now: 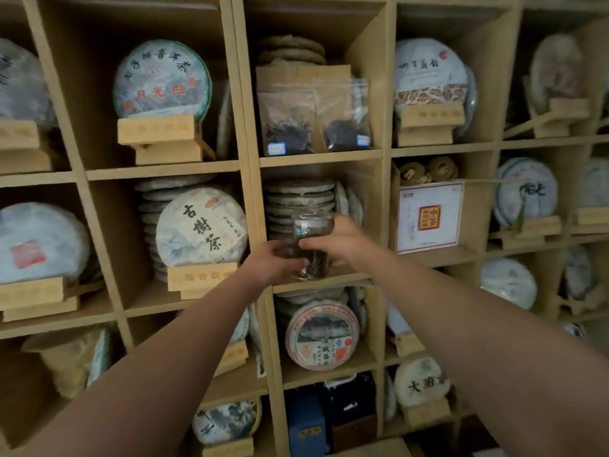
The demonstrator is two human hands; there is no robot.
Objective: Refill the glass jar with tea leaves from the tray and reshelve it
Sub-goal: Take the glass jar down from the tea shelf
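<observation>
We hold the glass jar [311, 240] in a two-handed grip: left hand [270, 263] curled round its lower side, right hand [336, 240] wrapped round the other. It sits at the front edge of the middle shelf [321, 281], lid on. Our fingers hide much of the dark tea leaves [314, 262]; motion blur softens the glass.

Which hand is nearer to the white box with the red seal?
Right. The right hand holds the glass jar on the side facing the white box; the left hand holds the jar's far side, farther away.
</observation>
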